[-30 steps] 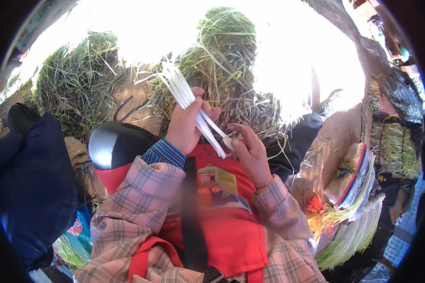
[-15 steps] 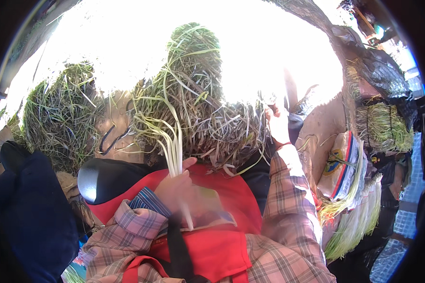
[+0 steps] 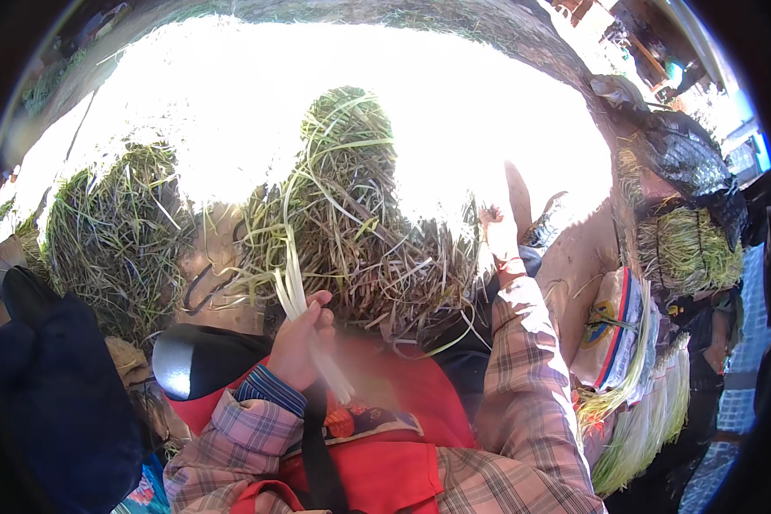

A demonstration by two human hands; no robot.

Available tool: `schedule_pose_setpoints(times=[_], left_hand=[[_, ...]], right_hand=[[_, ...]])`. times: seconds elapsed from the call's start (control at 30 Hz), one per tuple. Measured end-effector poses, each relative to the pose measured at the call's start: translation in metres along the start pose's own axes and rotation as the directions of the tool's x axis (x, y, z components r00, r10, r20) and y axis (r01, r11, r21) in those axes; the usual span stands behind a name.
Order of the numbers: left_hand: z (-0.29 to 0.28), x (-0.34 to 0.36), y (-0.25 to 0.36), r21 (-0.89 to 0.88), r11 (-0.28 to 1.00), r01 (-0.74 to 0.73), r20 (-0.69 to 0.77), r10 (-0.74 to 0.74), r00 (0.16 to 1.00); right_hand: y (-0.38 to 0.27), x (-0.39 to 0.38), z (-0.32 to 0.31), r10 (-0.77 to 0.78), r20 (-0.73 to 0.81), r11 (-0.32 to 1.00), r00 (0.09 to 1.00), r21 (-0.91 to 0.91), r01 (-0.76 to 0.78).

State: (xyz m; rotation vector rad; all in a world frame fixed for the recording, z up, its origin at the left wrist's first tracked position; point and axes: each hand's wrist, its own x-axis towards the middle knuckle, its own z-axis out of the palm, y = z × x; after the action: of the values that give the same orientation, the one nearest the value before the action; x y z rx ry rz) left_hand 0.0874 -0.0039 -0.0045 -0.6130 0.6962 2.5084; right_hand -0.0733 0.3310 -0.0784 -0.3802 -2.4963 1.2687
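My left hand (image 3: 298, 347) is closed around a small bunch of long stalks with white stems (image 3: 324, 364) and green leaf ends, over my red apron (image 3: 394, 467). The stems' lower end is blurred. In front of me lies a heap of loose green and dry leaves (image 3: 351, 214), which the bunch's leafy tops overlap. At the heap's right edge, my right hand (image 3: 497, 233) reaches out with its fingers curled. Strong sunlight washes it out, and what it holds, if anything, cannot be made out.
Another leaf heap (image 3: 116, 240) lies to the left, beside dark blue cloth (image 3: 60, 394). On the right are a printed sack (image 3: 604, 330), a bundle of pale-stemmed greens (image 3: 651, 420) and a tied green bundle (image 3: 694, 248). Glare hides much of the ground ahead.
The view has tilted, so the heaps sit lower in it. My left hand has shifted slightly left with the stalks, whose stems now slant more. My right hand stays by the heap's right edge.
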Motion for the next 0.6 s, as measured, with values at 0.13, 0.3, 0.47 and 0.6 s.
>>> schedule_pose_setpoints(times=[0.13, 0.3, 0.47, 0.6], left_hand=[[0.010, 0.006, 0.002, 0.109, 0.991, -0.071, 0.067, 0.064, 0.996], [0.026, 0.023, -0.001, 0.262, 0.945, -0.194, 0.155, 0.157, 0.975], [0.023, 0.031, 0.003, 0.455, 0.877, -0.158, 0.109, 0.121, 0.987], [0.022, 0.027, 0.003, 0.466, 0.874, -0.139, 0.139, 0.082, 0.987]], right_hand=[[-0.075, -0.017, -0.055, -0.160, -0.059, 0.871, 0.985, 0.460, 0.169], [-0.132, -0.103, -0.046, -0.187, 0.178, 0.962, 0.966, 0.232, 0.143], [-0.136, -0.179, -0.024, -0.515, 0.444, 0.855, 0.733, 0.205, 0.476], [-0.133, -0.195, -0.025, -0.455, 0.553, 0.870, 0.698, 0.110, 0.481]])
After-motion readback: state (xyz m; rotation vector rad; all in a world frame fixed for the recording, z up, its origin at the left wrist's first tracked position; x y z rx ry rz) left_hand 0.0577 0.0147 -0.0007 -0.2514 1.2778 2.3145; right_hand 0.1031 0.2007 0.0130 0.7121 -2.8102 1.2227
